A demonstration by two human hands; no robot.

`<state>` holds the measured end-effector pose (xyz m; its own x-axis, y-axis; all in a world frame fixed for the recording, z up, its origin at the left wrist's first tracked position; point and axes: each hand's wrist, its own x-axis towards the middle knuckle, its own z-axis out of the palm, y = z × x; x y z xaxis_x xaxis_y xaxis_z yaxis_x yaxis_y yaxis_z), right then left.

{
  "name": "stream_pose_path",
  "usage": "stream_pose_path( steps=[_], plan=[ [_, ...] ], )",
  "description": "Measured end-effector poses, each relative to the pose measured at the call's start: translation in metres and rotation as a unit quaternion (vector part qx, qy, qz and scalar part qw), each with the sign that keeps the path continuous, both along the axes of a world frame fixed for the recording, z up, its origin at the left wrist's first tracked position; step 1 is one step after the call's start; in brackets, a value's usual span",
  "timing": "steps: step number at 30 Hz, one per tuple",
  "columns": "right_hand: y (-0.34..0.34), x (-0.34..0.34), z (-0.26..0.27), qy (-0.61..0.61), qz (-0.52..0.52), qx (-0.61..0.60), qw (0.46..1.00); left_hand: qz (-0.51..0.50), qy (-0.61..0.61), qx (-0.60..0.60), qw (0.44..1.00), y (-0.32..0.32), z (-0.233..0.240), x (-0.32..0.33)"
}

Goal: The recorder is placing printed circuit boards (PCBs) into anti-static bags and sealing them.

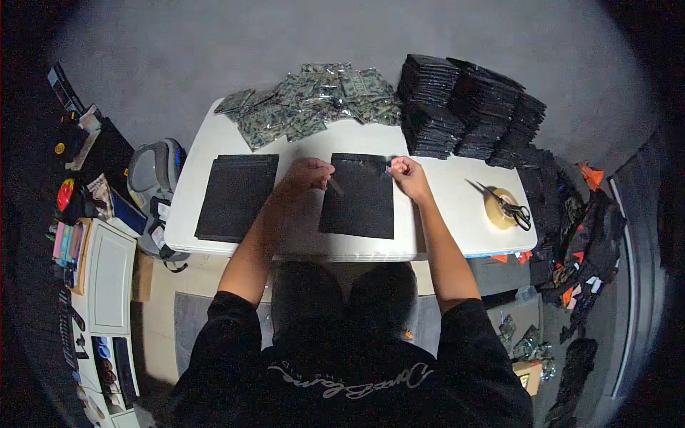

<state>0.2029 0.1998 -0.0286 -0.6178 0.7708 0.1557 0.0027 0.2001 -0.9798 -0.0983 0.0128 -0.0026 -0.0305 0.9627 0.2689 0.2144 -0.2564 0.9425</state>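
A flat black packet [358, 203], perhaps a mailing bag, lies on the white table before me. My right hand [408, 175] pinches its upper right corner between thumb and fingertips. At the packet's upper left edge, my left hand [316, 174] has its fingers closed, somewhat blurred. A thin pale strip [336, 186] hangs from these fingers over the black surface; it looks like a piece of tape or liner. Along the packet's top runs a shinier, creased band. Left of it rests a stack of similar flat black packets [235, 198], edges slightly fanned.
Clear-wrapped camouflage packets [321, 99] are heaped along the far edge of the white table [449, 214]. Tall stacks of black packets [465, 107] stand at the back right. Black-handled scissors [508, 206] lie across a tape roll [496, 216]. A grey chair [155, 171] is at left.
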Motion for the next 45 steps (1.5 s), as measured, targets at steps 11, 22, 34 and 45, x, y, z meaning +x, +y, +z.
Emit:
stream_pose_path(
  steps=[11,22,34,45],
  plan=[
    [-0.006,-0.003,0.007,-0.026,-0.038,0.011,0.999,0.114,0.204,0.093,0.968,-0.028,0.004,0.022],
    [-0.006,-0.001,0.002,-0.024,-0.039,0.038,0.998,0.119,0.39,0.202,0.89,-0.011,-0.011,0.016],
    [-0.001,0.0,0.002,-0.033,-0.035,0.067,0.997,0.32,0.155,0.058,0.933,0.005,-0.008,0.004],
    [-0.012,-0.008,0.012,-0.052,-0.048,0.05,0.996,0.189,0.102,0.1,0.971,0.022,-0.014,-0.012]
  ],
)
